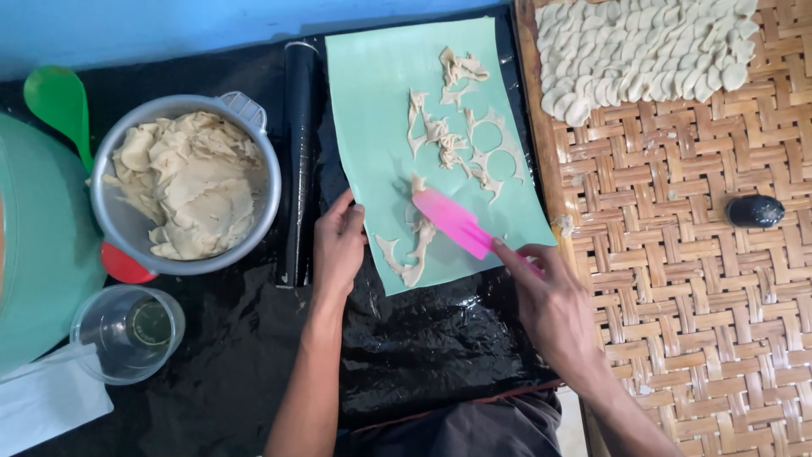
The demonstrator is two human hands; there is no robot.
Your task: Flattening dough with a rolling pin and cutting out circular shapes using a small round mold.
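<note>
Right hand (550,296) grip is clamped on the pink scraper (452,222), blade flat on the pale green mat (376,101) and touching the dough offcuts (457,140). Left hand (338,245) pins the mat's near-left edge, fingers curled onto it, holding nothing else. Offcuts lie strewn down the mat's middle, some with round cut-outs, one strip (410,254) just under the blade.

I read the step as scraping offcuts into a pile. Next move, by my read: keep the blade low and sweep toward the near edge while the left hand stops the mat sliding on the black plastic sheet (423,347).

Left of the mat: black roller (298,161), then metal pot (254,114) full of dough scraps. Woven tray (694,279) on the right carries the shaped pieces (643,46).
</note>
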